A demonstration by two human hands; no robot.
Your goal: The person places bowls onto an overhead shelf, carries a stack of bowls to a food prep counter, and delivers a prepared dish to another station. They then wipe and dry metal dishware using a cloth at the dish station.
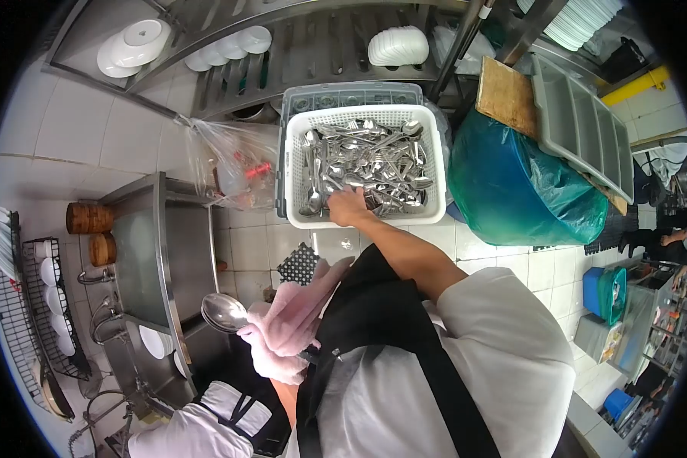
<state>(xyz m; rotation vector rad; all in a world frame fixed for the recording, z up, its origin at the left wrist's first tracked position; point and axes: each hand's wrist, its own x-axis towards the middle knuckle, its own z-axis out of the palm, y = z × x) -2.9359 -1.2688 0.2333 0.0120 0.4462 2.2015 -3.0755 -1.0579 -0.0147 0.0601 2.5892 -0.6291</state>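
A white plastic basket (365, 220) full of loose metal spoons and forks (366, 156) stands in front of me. My right hand (346, 206) reaches over its near rim, fingers curled down among the cutlery. What lies between those fingertips is hidden. Low on the left, a pink cloth (291, 320) covers my left hand, whose fingers cannot be seen; only the wrist shows below it. Out of the cloth's left side sticks the bowl of a large shiny spoon (224, 313), perhaps with others stacked behind it.
A grey crate (305, 95) sits behind and under the basket. On the right stands a large bin with a green liner (527, 187), topped by a board (506, 98) and a grey divided tray (584, 122). A metal sink (195, 244) is at left, another person (206, 427) beside it.
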